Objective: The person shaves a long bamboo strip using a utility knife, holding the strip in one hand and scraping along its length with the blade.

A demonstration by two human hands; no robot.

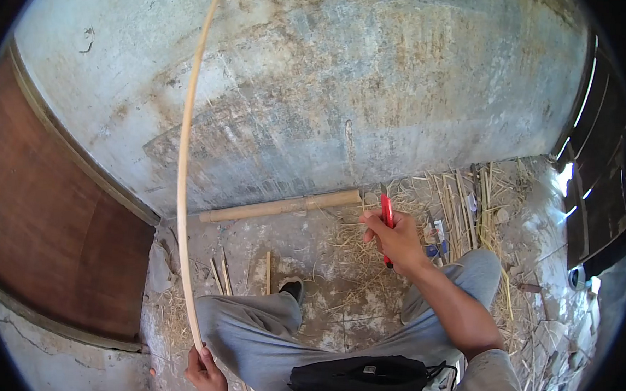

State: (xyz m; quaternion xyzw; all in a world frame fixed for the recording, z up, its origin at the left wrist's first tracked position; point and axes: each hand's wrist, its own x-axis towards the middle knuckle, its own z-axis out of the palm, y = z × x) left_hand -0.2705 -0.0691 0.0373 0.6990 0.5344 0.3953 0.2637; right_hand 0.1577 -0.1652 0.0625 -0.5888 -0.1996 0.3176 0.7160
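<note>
My left hand [206, 374], at the lower left beside my knee, is closed around the lower end of a long pale bamboo strip [183, 181]. The strip rises up the left side and curves to the right at its top, in front of the wall. In my right hand [396, 241], above my other knee, is a red utility knife [387, 220], its blade pointing up toward the wall. The knife and the strip are well apart.
A thick bamboo pole [282, 206] lies along the wall's foot [392, 85]. Shavings [359, 264] and thin sticks [469, 208] litter the floor. A brown wooden panel [52, 209] stands left, dark boards [598, 159] right. A black bag [358, 383] rests at my waist.
</note>
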